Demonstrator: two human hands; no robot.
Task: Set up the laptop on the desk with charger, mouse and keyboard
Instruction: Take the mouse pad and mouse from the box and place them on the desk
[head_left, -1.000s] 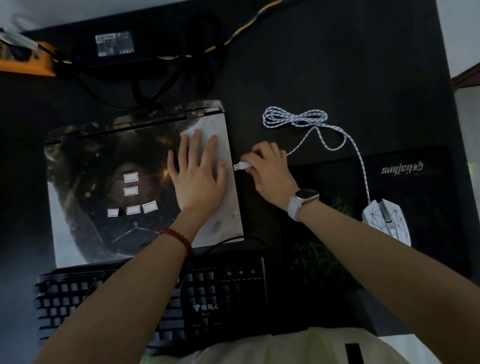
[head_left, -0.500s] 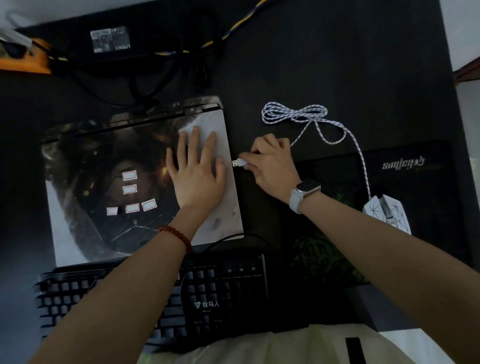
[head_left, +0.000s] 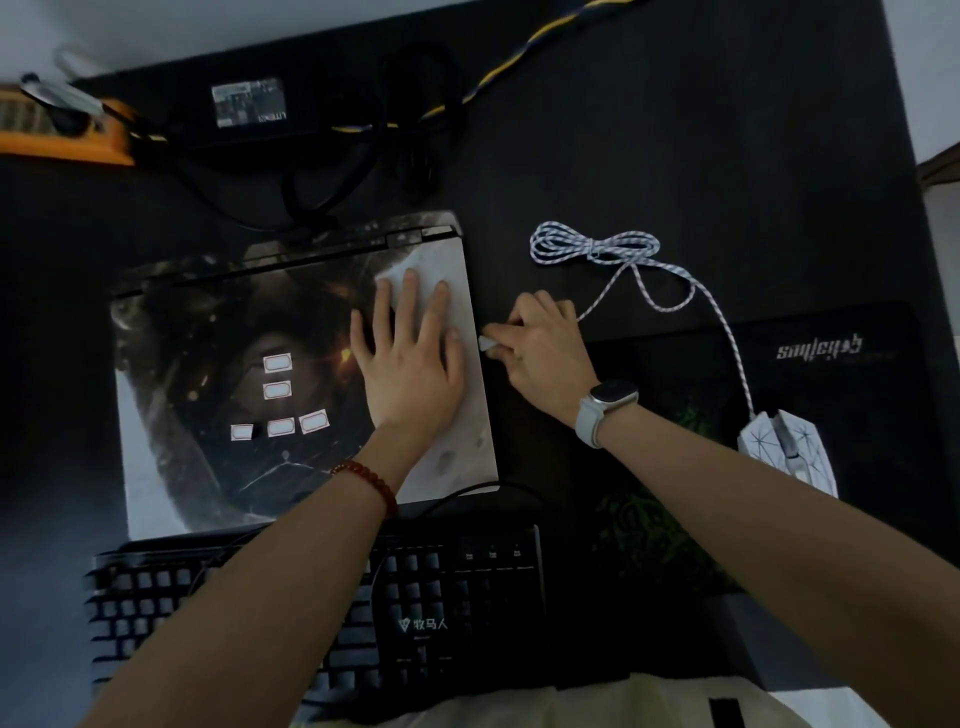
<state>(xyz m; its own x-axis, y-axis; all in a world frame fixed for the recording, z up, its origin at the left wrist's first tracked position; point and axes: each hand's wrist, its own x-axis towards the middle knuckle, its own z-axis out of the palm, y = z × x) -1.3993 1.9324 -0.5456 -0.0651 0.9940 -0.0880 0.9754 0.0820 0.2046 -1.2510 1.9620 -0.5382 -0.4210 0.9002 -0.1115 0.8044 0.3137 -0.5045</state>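
The closed laptop (head_left: 234, 374), its lid covered with a dark picture skin, lies in the middle of the black desk. My left hand (head_left: 410, 358) rests flat on the lid's right side, fingers spread. My right hand (head_left: 540, 348) pinches the white USB plug (head_left: 487, 344) of the mouse cable against the laptop's right edge. The braided white cable (head_left: 592, 247) runs in a bundled loop to the white mouse (head_left: 787, 449) on the mouse pad (head_left: 852, 395). A black keyboard (head_left: 447, 597) lies in front of the laptop. The charger brick (head_left: 249, 106) sits at the back.
Black charger cords (head_left: 322, 182) tangle behind the laptop. An orange power strip (head_left: 67, 135) sits at the back left, with a yellow-black cable (head_left: 519, 62) running to the back. The keyboard's cord (head_left: 467, 491) curls past the laptop's front right corner.
My right hand has pushed the USB plug leftward until it meets the laptop's right edge. My left hand stays flat on the lid.
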